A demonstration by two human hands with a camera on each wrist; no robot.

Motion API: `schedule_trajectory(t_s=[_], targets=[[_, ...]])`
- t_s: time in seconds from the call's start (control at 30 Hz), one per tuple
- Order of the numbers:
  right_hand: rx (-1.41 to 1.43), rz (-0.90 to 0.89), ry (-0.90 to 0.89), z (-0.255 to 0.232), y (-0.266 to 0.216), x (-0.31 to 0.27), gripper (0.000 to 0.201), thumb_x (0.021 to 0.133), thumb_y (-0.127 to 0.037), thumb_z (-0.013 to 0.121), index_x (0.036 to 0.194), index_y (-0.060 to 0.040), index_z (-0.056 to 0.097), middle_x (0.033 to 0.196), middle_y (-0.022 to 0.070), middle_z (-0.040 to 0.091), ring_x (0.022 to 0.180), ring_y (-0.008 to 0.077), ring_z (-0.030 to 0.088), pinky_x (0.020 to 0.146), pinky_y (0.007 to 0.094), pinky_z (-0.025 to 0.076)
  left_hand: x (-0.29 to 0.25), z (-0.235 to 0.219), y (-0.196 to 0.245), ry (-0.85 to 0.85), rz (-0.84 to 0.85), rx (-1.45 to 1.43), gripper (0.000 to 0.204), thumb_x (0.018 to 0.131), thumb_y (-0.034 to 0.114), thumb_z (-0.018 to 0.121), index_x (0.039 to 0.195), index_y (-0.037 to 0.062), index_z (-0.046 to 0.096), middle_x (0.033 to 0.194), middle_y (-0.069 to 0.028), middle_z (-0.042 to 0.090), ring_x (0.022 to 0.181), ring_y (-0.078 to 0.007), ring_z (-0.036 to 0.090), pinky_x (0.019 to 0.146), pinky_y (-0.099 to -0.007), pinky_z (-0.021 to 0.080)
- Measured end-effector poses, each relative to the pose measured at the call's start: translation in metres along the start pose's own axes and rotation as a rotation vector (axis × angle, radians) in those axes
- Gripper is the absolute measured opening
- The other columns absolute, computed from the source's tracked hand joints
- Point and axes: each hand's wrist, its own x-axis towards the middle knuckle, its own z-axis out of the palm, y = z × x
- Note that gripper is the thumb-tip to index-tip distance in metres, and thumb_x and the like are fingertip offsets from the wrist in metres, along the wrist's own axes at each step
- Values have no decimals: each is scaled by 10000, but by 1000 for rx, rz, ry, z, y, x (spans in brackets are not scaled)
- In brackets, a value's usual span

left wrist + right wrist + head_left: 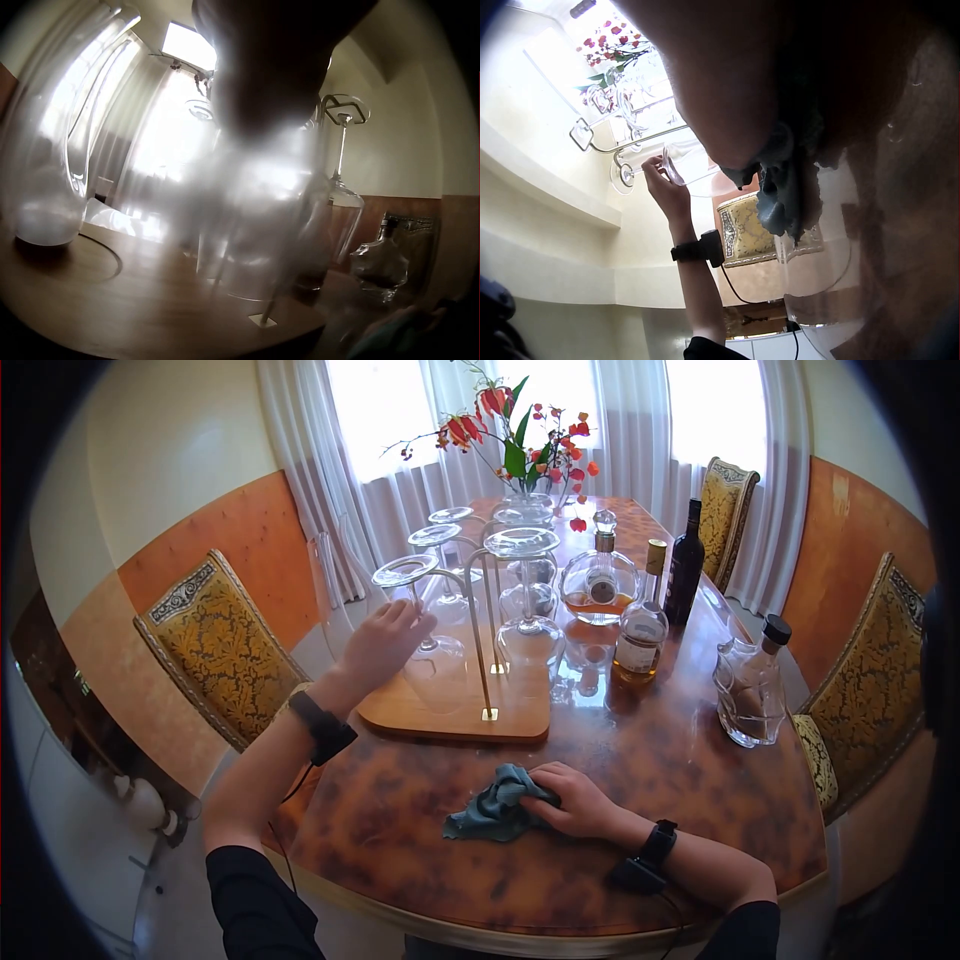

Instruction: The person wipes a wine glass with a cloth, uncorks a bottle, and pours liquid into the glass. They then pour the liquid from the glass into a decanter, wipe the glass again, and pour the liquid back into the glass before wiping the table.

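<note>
On a wooden rack (455,718) with brass-coloured rails, stemmed wine glasses hang upside down. My left hand (385,645) pinches the stem of the front left wine glass (405,570), just below its upturned foot; the fingers cover part of the stem. In the left wrist view that hand is a dark blur close to the lens. My right hand (575,800) grips a crumpled grey-green cloth (495,808) on the glossy table, near the rack's front edge. Bunched folds of the cloth (780,199) stick out below the fingers in the right wrist view.
Right of the rack stand a round decanter bottle (600,585), a gold-capped bottle (640,635), a dark wine bottle (684,565) and a black-capped glass bottle (752,695). A tall curved glass decanter (49,202) stands at the rack's left. Flowers (520,450) rise behind.
</note>
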Motion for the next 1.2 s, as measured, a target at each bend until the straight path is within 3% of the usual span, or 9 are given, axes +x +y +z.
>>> schedule_trajectory(t_s=[0.17,0.3,0.47,0.63,0.73,0.83,0.97,1.03,1.2], targets=[[-13,-1,-22,-1,2,1,293,913,-216,710,1091,9,650,1048,206,658,1017,399,614,891,446,499,-13,-14,2,-153,-106,-155,555,861,21,587,1404,115,519,1137,-133,637,1065,-316,633,908,-398,532],[6,39,-33,-1,-1,0,319,913,-217,713,1131,9,653,1084,209,664,1043,397,618,908,442,501,-27,-36,16,-10,-118,-190,636,838,-26,582,1449,136,506,1171,-131,639,1074,-333,630,906,-417,530],[11,56,-34,-1,0,0,317,906,-209,721,1127,9,659,1095,211,665,1048,395,622,910,441,502,-52,-72,42,247,-341,-291,486,867,3,564,1350,50,560,1181,-145,636,1078,-363,602,948,-435,482],[23,62,-2,-4,-3,2,287,896,-156,728,1115,15,656,1049,202,676,996,380,643,872,420,517,-74,-54,84,545,-602,-510,259,919,40,612,1173,21,569,1112,-151,627,1003,-270,616,884,-410,475],[232,369,-2,-10,-11,0,275,886,-123,741,1112,4,647,1023,170,689,938,297,673,804,365,525,-80,-44,120,586,-782,-753,116,893,47,663,1000,33,622,960,-158,632,831,-282,608,747,-369,486],[200,328,103,-19,-24,4,286,876,-127,756,1107,0,644,1048,161,690,928,275,680,802,344,530,-77,-44,137,400,-595,-988,91,909,93,687,896,21,632,715,-97,605,616,-204,575,577,-335,460],[102,350,9,-20,-7,-3,331,836,-148,796,1104,-17,654,1106,154,682,1008,291,666,876,364,525,-78,-44,141,76,-732,-1254,136,946,150,685,927,21,647,716,-69,620,655,-139,595,585,-308,461],[-97,69,-75,-17,1,0,367,787,-173,835,1083,-30,670,1175,153,662,1107,313,632,957,397,500,-83,-32,142,-43,-760,-1524,194,971,201,680,1031,19,650,763,-41,639,683,-98,600,603,-276,471],[-11,141,-56,-16,-5,1,359,760,-189,852,1038,-28,692,1218,158,641,1159,332,602,986,415,479,-79,-32,162,-214,-774,-1784,416,949,225,715,1274,13,566,1053,-108,634,841,-133,615,721,-272,512]])
